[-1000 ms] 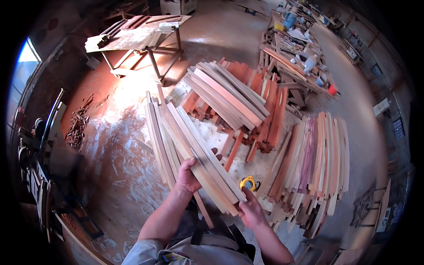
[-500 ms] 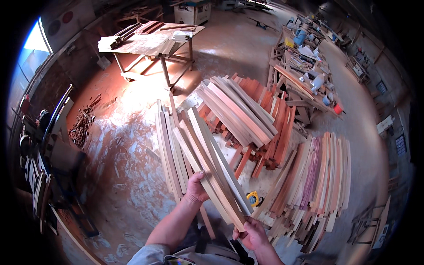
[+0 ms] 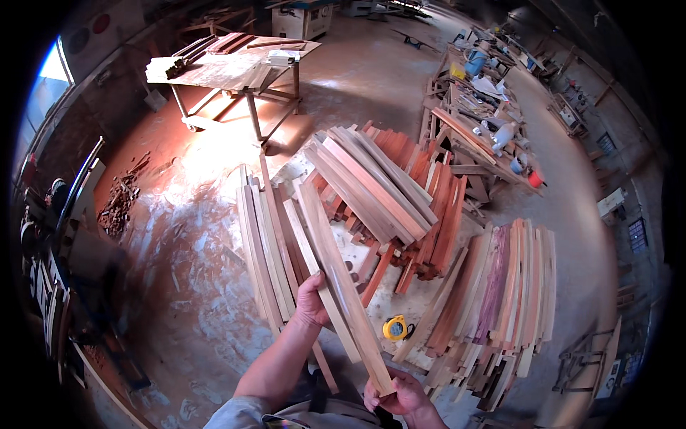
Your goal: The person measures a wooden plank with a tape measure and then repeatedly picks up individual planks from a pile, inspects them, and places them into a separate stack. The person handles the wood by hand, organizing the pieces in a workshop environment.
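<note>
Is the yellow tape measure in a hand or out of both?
Out: the tape measure lies apart from both; the left hand grips two strips, the right hand one strip's near end.

Ahead on your left, a wheeled bench (image 3: pixel 232 66) stands in bright light on the streaked floor (image 3: pixel 186 286), with wood scraps (image 3: pixel 120 204) heaped nearer you beside dark machinery (image 3: pixel 78 214). Ahead on your right, a cluttered bench (image 3: pixel 509 170) bears a blue container (image 3: pixel 475 62) and a red cup (image 3: pixel 534 179). A yellow tape measure (image 3: pixel 395 328) lies close by.
</note>
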The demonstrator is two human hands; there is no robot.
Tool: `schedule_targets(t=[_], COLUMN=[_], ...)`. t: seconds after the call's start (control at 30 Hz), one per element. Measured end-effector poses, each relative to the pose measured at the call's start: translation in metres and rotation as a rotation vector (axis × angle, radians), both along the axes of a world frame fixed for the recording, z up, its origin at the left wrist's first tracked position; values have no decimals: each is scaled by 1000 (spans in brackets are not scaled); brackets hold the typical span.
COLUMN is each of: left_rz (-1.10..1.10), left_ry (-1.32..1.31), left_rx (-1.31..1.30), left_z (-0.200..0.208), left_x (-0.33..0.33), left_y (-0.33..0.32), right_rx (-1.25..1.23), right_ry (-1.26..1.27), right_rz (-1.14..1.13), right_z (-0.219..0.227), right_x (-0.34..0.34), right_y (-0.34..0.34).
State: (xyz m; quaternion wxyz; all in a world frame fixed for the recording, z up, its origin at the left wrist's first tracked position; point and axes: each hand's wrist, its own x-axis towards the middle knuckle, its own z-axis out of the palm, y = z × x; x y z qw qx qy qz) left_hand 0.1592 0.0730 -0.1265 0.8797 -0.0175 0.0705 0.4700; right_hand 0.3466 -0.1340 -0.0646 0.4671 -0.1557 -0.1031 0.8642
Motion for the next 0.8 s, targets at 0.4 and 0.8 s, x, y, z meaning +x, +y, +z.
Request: schedule_targets(t=[0.4, 0.8], left_rz=[48, 314], left_ry=[570, 947], left_rx=[-110, -50], left_z=[-26, 5], left_x=[-19, 37], left_y=[35, 149], right_rx=[239, -141], right_ry=[-282, -641], right_rz=[-150, -353], right_z=[51, 41], right_x=[44, 55], right_y=[40, 79])
